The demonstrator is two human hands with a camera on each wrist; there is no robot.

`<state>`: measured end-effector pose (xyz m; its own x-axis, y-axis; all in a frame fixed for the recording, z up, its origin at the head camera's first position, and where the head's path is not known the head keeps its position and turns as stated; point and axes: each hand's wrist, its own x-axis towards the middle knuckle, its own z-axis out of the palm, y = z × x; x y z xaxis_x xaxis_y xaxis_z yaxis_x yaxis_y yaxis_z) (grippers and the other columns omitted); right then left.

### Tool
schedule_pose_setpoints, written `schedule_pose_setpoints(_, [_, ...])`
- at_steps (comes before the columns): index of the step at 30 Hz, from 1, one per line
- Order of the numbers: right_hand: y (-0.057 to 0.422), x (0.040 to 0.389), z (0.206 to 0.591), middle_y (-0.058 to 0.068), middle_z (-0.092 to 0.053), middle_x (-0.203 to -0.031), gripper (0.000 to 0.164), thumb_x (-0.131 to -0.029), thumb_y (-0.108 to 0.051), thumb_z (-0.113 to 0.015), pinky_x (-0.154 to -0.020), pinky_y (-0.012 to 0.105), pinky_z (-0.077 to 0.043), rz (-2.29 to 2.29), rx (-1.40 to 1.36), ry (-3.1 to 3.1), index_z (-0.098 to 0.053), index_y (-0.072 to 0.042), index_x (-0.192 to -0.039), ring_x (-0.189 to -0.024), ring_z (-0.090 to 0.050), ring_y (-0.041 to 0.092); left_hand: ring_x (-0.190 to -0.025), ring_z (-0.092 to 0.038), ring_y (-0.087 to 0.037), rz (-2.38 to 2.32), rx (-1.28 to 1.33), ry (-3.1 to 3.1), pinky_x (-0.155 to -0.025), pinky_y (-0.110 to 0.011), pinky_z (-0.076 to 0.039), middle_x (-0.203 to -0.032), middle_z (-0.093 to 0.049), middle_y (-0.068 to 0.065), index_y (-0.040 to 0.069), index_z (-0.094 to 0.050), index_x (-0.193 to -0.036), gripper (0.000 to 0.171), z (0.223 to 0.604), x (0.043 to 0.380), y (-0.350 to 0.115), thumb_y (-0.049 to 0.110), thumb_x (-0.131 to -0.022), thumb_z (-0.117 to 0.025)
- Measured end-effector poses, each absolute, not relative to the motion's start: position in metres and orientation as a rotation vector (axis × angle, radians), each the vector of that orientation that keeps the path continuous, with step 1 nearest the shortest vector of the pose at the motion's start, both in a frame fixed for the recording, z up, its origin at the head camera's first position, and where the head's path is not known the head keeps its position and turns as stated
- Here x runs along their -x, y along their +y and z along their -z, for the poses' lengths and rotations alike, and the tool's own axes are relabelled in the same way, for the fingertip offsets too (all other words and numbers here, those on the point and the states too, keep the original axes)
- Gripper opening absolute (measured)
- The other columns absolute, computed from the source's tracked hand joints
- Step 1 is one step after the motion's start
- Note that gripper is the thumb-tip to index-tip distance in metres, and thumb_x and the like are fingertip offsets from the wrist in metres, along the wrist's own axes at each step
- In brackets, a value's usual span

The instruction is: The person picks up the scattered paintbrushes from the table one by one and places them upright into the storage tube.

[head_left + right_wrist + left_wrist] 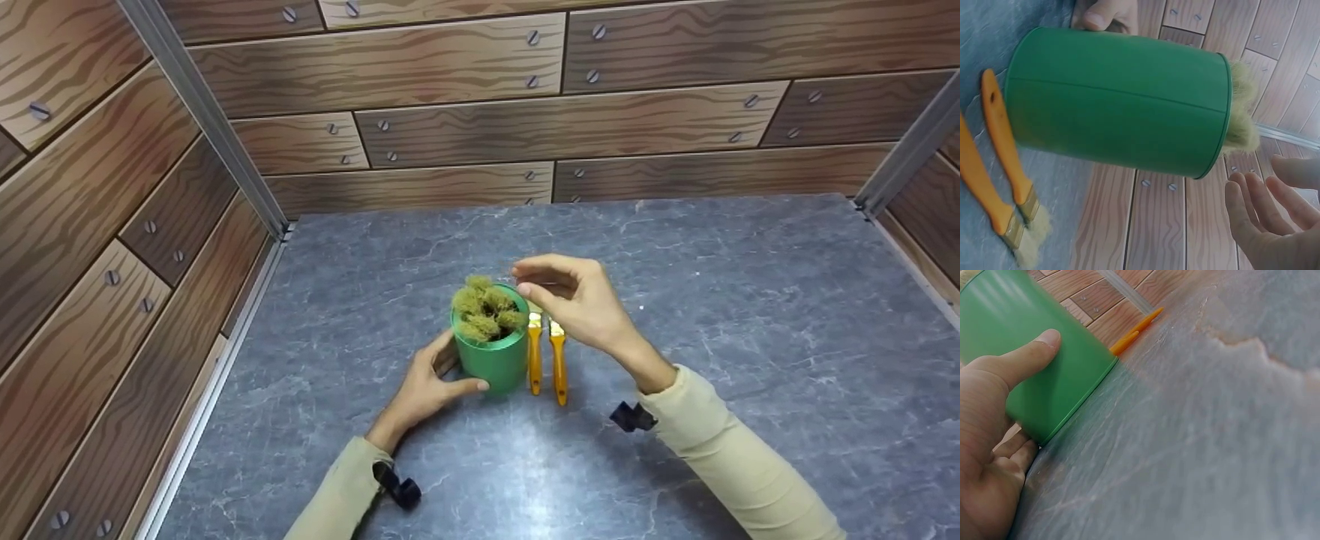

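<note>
A green cylindrical can [491, 364] stands upright on the table, with several bushy olive-green tufts [480, 304] sticking out of its top. What the tufts are attached to inside is hidden. My left hand [424, 386] grips the can's lower left side, thumb [1036, 354] in front and fingers partly behind it. Beside the rim on the right, my right hand [581, 304] is raised with bent, parted fingers and holds nothing; the right wrist view shows a gap between it and the can. Two flat paintbrushes, a left one [535, 360] and a right one [559, 367], lie right of the can.
The grey marbled table [750, 315] extends around the can on all sides. Wood-patterned panels [450, 71] rise at the back and sides, joined by a metal corner post [202, 105] on the left.
</note>
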<state>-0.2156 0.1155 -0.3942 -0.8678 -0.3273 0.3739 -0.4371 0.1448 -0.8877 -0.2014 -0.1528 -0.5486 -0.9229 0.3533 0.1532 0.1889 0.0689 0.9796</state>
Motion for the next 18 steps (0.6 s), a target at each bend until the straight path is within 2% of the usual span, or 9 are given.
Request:
schedule_pose_setpoints(7, [0.126, 0.216, 0.405, 0.014, -0.078, -0.118, 0.025, -0.1, -0.009, -0.076, -0.093, 0.029, -0.065, -1.762, -0.719, -2.389, -0.076, -0.003, -0.124, -0.106, -0.076, 0.025, -0.155, -0.044, -0.026, -1.986, -0.572, 2.193, -0.13, -0.043, -0.036, -0.167, -0.048, -0.005, 0.02, -0.038, -0.167, 0.103, 0.548, 0.2, -0.153, 0.013, -0.081, -0.095])
schedule_pose_setpoints(18, [0.142, 0.217, 0.43, 0.013, -0.077, -0.12, 0.025, -0.1, -0.01, -0.076, -0.095, 0.032, -0.065, -1.688, -0.639, -2.541, -0.075, -0.004, -0.124, -0.107, -0.075, 0.025, -0.156, -0.043, -0.027, -1.987, -0.561, 2.195, -0.13, -0.043, -0.035, -0.168, -0.046, -0.007, 0.017, -0.037, -0.167, 0.106, 0.547, 0.201, -0.153, 0.012, -0.079, -0.096])
